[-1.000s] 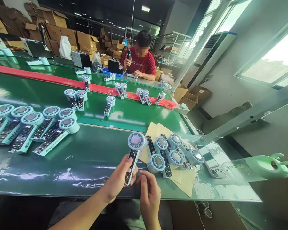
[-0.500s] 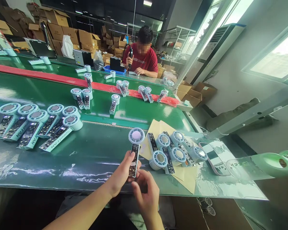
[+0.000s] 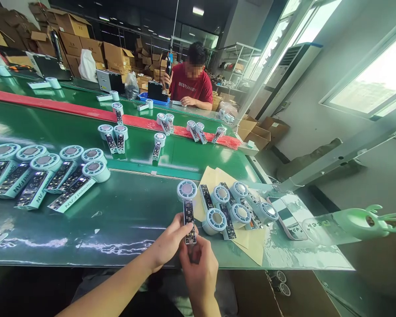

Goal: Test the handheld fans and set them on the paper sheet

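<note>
My left hand grips the handle of a small pale-blue handheld fan with an exposed circuit board, its round head pointing away from me. My right hand is closed at the bottom end of the same handle, fingers pinched against it. Just right of the hands, a cluster of several similar fans lies on sheets of tan paper. All of this is over the near edge of the green table.
Several finished fans lie in a row at the left. More fans ride the green conveyor belt behind. A co-worker in a red shirt sits across with a tool. A phone and a green holder lie right.
The fan has tilted more upright and come slightly toward me. My right hand has closed in on the handle's lower end. The co-worker has raised a tool.
</note>
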Action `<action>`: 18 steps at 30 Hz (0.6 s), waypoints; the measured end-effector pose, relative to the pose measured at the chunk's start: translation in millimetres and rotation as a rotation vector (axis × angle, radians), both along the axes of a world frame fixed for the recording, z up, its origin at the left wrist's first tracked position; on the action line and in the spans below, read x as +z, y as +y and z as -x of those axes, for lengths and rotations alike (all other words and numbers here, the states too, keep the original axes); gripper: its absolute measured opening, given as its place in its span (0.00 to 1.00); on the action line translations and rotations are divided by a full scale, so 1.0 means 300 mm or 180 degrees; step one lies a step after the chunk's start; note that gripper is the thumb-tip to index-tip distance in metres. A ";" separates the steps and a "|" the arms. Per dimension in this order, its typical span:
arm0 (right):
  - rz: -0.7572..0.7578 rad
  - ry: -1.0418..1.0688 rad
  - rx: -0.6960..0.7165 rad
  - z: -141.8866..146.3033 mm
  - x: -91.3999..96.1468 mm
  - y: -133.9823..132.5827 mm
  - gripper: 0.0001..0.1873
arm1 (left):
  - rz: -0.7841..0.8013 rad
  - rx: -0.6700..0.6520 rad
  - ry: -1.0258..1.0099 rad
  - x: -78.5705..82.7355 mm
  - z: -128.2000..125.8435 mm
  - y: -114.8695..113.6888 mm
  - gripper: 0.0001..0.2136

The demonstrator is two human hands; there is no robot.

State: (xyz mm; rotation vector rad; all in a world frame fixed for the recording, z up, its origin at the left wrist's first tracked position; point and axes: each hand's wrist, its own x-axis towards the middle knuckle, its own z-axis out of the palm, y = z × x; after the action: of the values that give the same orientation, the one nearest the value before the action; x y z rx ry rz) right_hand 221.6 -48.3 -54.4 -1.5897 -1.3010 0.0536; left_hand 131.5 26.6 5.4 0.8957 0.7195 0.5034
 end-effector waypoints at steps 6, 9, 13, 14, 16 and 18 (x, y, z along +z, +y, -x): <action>-0.0012 0.0024 -0.0017 0.001 -0.028 -0.002 0.11 | -0.0299 -0.0091 0.0350 0.001 -0.008 0.008 0.15; 0.0031 0.0172 -0.0096 -0.001 -0.026 0.007 0.11 | -0.0577 -0.0214 0.0616 -0.002 -0.020 0.029 0.17; 0.0155 0.0385 -0.0270 -0.020 -0.012 0.029 0.13 | -0.1098 -0.0640 0.1073 -0.012 -0.020 0.083 0.22; 0.0186 0.0421 -0.0330 -0.025 -0.009 0.034 0.14 | -0.1258 -0.0757 0.1168 -0.010 -0.014 0.101 0.22; 0.0231 0.0467 -0.0442 -0.033 -0.006 0.041 0.15 | -0.1614 -0.0865 0.1369 0.004 0.009 0.143 0.22; 0.0278 0.0544 -0.0545 -0.036 -0.010 0.044 0.15 | -0.1986 -0.0736 0.1603 0.032 0.040 0.206 0.21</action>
State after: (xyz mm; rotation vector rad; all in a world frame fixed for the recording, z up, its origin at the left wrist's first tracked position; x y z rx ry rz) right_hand 232.5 -35.2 -57.4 -1.7258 -1.0396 0.1383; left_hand 119.4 88.5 14.9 1.7078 0.9140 0.2924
